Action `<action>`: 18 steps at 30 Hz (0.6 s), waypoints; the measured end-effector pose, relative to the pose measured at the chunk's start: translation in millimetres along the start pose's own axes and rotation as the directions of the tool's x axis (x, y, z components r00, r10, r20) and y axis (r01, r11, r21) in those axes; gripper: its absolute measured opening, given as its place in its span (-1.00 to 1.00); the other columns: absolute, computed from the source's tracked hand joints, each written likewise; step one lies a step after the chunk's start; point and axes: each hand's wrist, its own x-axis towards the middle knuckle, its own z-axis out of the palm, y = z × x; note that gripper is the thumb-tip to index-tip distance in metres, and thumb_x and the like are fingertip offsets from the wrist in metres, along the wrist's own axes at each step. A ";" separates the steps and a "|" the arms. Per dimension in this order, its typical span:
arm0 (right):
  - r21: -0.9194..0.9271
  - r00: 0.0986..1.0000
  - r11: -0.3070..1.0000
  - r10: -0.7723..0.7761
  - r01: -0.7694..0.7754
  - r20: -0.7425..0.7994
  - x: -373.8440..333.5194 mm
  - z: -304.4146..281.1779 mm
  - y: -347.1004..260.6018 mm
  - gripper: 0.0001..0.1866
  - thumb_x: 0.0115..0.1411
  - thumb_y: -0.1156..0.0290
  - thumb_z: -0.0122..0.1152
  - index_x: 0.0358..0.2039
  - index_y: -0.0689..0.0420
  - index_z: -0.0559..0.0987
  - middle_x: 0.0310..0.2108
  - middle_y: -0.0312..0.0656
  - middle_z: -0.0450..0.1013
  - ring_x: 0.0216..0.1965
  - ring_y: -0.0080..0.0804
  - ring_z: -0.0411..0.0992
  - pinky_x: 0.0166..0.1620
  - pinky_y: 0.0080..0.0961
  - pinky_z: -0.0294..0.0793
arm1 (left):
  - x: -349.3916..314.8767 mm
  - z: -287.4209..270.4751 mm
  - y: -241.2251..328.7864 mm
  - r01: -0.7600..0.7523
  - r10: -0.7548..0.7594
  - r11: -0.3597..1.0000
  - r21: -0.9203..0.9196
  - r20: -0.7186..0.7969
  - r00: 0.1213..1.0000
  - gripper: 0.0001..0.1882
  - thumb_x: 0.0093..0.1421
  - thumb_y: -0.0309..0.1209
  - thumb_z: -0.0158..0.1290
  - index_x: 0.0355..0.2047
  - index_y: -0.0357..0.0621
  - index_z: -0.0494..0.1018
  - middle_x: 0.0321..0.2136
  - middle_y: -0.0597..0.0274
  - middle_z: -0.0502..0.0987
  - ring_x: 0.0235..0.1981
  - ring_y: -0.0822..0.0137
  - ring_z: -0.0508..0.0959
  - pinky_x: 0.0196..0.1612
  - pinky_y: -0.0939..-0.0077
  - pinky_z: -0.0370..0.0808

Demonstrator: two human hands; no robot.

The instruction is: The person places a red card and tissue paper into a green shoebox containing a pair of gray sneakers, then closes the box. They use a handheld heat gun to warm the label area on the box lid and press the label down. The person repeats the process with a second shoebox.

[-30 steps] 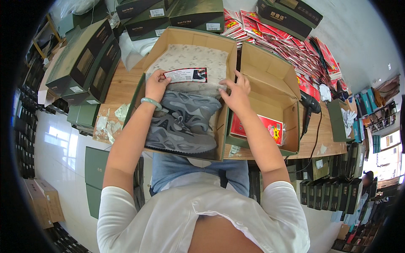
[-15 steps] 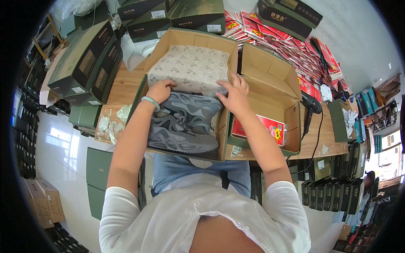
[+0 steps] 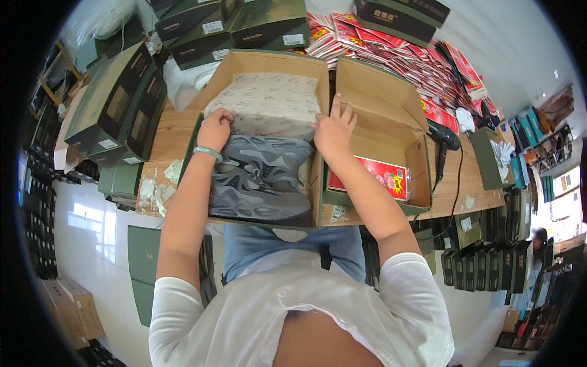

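Observation:
A pair of grey sneakers (image 3: 260, 183) lies on its side in an open green shoebox (image 3: 275, 63) with a brown cardboard inside. Pale patterned wrapping paper (image 3: 266, 92) stands up behind the shoes, against the raised lid. At the paper's left edge, my left hand (image 3: 215, 129) has its fingers curled closed on it; a pale green bangle circles that wrist. My right hand (image 3: 335, 129) pinches the right edge of the paper, some of its fingers raised. The fingertips are partly hidden by the paper and the hands.
Close on the right stands a second open shoebox (image 3: 376, 144), holding a red packet (image 3: 388, 174). Beyond it lie a black hair dryer (image 3: 444, 136) with its cord and a heap of red packets (image 3: 391, 64). Stacked green shoeboxes (image 3: 113, 98) stand at left and at the back.
Both hands have drawn the paper's near edge slightly up and away from the shoes. The fingers of my right hand have come closer together, apart from the raised ones.

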 end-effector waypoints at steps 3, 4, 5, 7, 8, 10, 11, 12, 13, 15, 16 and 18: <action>0.302 0.989 0.953 0.012 0.033 -0.147 -2.2 6.8 24.0 -0.68 0.14 0.27 0.31 -0.10 0.07 0.64 0.31 0.21 0.14 0.31 0.21 0.11 0.31 0.09 0.13 | 2.1 3.4 -0.2 -0.039 0.035 0.998 0.042 0.083 0.996 -0.79 0.20 -0.47 -0.08 -0.32 -0.14 0.58 -0.33 -0.04 0.63 -0.22 -0.07 0.62 -0.13 0.20 0.53; 0.479 0.981 0.877 0.053 0.043 -0.185 4.3 7.6 40.6 -0.69 0.15 0.28 0.30 -0.11 0.10 0.63 0.26 0.23 0.20 0.28 0.21 0.16 0.29 0.04 0.18 | 3.2 3.6 -3.3 -0.052 0.049 0.998 0.020 0.119 0.992 -0.78 0.20 -0.48 -0.08 -0.31 -0.15 0.58 -0.34 -0.02 0.64 -0.23 -0.03 0.63 -0.13 0.22 0.54; 0.637 0.971 0.768 0.100 0.063 -0.216 8.0 6.5 60.0 -0.70 0.16 0.29 0.28 -0.12 0.12 0.61 0.21 0.24 0.26 0.25 0.20 0.22 0.28 0.00 0.24 | 4.0 5.9 -5.1 -0.065 0.064 0.998 -0.002 0.154 0.986 -0.78 0.20 -0.48 -0.09 -0.31 -0.16 0.58 -0.35 0.00 0.65 -0.24 0.00 0.64 -0.14 0.24 0.54; 0.469 0.986 0.868 0.121 -0.162 0.117 5.2 -18.9 100.3 -0.64 0.16 0.29 0.27 -0.02 0.08 0.58 0.11 0.11 0.39 0.20 0.11 0.30 0.23 -0.14 0.33 | -4.4 0.3 5.7 -0.021 0.023 1.000 -0.016 0.157 0.987 -0.77 0.16 -0.59 -0.13 -0.31 -0.28 0.55 -0.39 0.03 0.64 -0.30 0.19 0.63 -0.15 0.37 0.53; 0.275 0.957 0.945 0.103 -0.179 0.270 2.2 -26.5 119.2 -0.58 0.14 0.27 0.30 0.03 0.05 0.56 0.12 0.05 0.40 0.21 0.09 0.29 0.23 -0.14 0.34 | -5.4 -1.4 4.8 -0.021 0.024 1.000 -0.016 0.171 0.985 -0.77 0.16 -0.59 -0.13 -0.31 -0.28 0.55 -0.40 0.03 0.64 -0.31 0.19 0.63 -0.16 0.38 0.53; 0.023 0.846 0.998 0.031 -0.050 0.532 -16.0 -6.1 171.9 -0.29 0.03 0.19 0.44 0.21 0.01 0.41 0.21 -0.01 0.33 0.26 0.08 0.24 0.28 -0.03 0.25 | -1.7 2.4 5.5 -0.041 0.043 0.999 -0.015 0.198 0.979 -0.77 0.17 -0.58 -0.13 -0.31 -0.28 0.55 -0.41 0.04 0.64 -0.32 0.19 0.64 -0.18 0.39 0.53; -0.096 0.820 0.995 0.045 0.012 0.570 -32.8 10.1 189.6 -0.12 -0.06 0.14 0.51 0.27 0.00 0.32 0.26 -0.04 0.28 0.29 0.07 0.20 0.31 0.05 0.17 | 0.4 7.0 4.9 -0.051 0.052 0.999 -0.012 0.206 0.977 -0.76 0.17 -0.58 -0.13 -0.31 -0.28 0.56 -0.41 0.05 0.64 -0.33 0.19 0.64 -0.18 0.39 0.53; -0.206 0.793 0.975 0.055 0.089 0.607 -48.6 21.1 197.1 0.05 -0.15 0.10 0.59 0.33 -0.01 0.22 0.30 -0.07 0.22 0.32 0.06 0.17 0.33 0.14 0.09 | 1.1 8.7 3.4 -0.054 0.054 0.999 -0.005 0.207 0.977 -0.76 0.17 -0.58 -0.13 -0.31 -0.28 0.56 -0.42 0.05 0.64 -0.33 0.20 0.64 -0.19 0.39 0.53; -0.187 0.748 0.981 0.092 0.043 0.658 -55.4 17.6 193.4 0.10 -0.18 0.09 0.61 0.34 -0.01 0.19 0.33 -0.08 0.18 0.34 0.07 0.15 0.34 0.19 0.02 | 0.0 7.9 3.2 -0.055 0.054 0.998 0.002 0.210 0.976 -0.76 0.18 -0.56 -0.13 -0.32 -0.25 0.57 -0.42 0.05 0.65 -0.32 0.16 0.64 -0.18 0.37 0.53; -0.159 0.645 0.986 0.156 -0.055 0.748 -62.3 8.3 186.9 0.21 -0.25 0.07 0.65 0.37 -0.01 0.12 0.38 -0.10 0.10 0.36 0.08 0.11 0.36 0.28 -0.11 | -0.9 5.9 4.8 -0.062 0.057 0.998 0.018 0.216 0.975 -0.74 0.19 -0.52 -0.13 -0.33 -0.18 0.60 -0.42 0.06 0.65 -0.30 0.10 0.65 -0.17 0.31 0.54; -0.200 0.686 0.979 0.171 -0.039 0.707 -62.8 17.1 192.8 0.21 -0.31 0.08 0.68 0.35 -0.04 0.17 0.34 -0.12 0.19 0.33 0.08 0.15 0.31 0.26 -0.01 | 0.2 6.2 4.2 -0.059 0.057 0.998 0.001 0.220 0.974 -0.75 0.18 -0.54 -0.13 -0.33 -0.21 0.59 -0.43 0.06 0.65 -0.31 0.13 0.65 -0.18 0.34 0.54; -0.185 0.690 0.983 0.120 0.020 0.714 -54.4 12.4 195.3 0.05 -0.31 0.05 0.65 0.24 -0.04 0.34 0.24 -0.10 0.31 0.30 0.06 0.18 0.27 0.18 0.06 | 0.3 9.3 -1.8 -0.050 0.055 0.998 -0.029 0.225 0.973 -0.75 0.16 -0.58 -0.13 -0.33 -0.27 0.58 -0.44 0.05 0.65 -0.32 0.18 0.65 -0.19 0.39 0.54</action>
